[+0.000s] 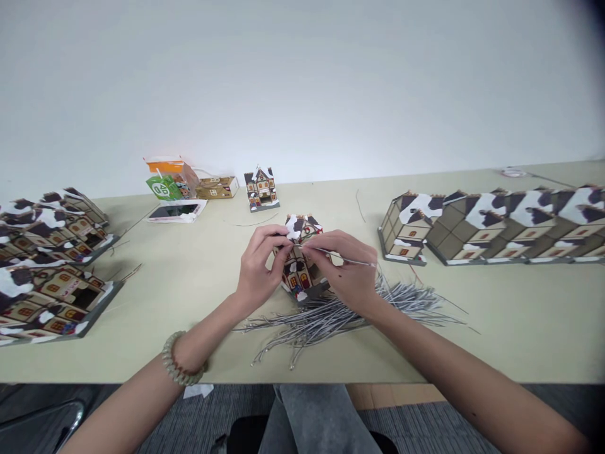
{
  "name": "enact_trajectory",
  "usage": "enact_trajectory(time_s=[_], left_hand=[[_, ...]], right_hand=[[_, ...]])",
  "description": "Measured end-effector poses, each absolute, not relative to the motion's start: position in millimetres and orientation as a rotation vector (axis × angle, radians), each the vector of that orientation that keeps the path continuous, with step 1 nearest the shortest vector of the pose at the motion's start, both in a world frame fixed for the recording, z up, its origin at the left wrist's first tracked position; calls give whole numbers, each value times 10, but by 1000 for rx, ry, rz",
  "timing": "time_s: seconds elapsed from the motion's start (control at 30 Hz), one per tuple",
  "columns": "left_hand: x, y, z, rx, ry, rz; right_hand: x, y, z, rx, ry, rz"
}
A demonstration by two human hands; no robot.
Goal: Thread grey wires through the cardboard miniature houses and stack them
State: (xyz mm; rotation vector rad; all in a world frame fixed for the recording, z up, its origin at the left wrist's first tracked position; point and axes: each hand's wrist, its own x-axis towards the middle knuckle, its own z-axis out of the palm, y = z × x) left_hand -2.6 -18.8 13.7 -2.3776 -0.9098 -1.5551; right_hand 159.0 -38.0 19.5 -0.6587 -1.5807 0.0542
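Head view, near to far. Grey trouser legs [326, 416] at the lower edge, below the pale green surface [520, 340]. Beaded bracelet [178, 360] on the left wrist. Loose heap of thin grey wire stems [331, 318] fanned on the surface just before the hands. Left hand [258, 268] grips the small cardboard model house with snow-patched brown roof [299, 268] by its left side, lifted and tilted above the heap. Right hand [345, 268] pinches a single grey wire [352, 260] at the house roof. Flattened house panels [47, 296] stacked far left; row of assembled houses [496, 230] far right. Beyond: one finished upright house [261, 188], orange and green carton [167, 180], smartphone [174, 211], white wall [302, 82].
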Motion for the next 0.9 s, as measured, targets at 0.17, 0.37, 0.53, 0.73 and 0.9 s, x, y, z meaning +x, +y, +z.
enact_trajectory(time_s=[0.17,0.37,0.53,0.73,0.9], left_hand=[[-28,-202,126,-2385,-889,-1565],[-33,-252,125,-2496,-846,-1517],[-46,-222,125,-2513,-851,-1531],[-47,-200,122,-2514,-820,-1608],[-47,-209,111,-2517,-771,-1617]], right_hand=[[1584,-363,188,-656,-1596,65],[1581,-349,184,-621,-1606,78],[1582,-361,159,-608,-1633,81],[1585,-369,145,-605,-1593,62],[1571,-381,143,-580,-1611,73]])
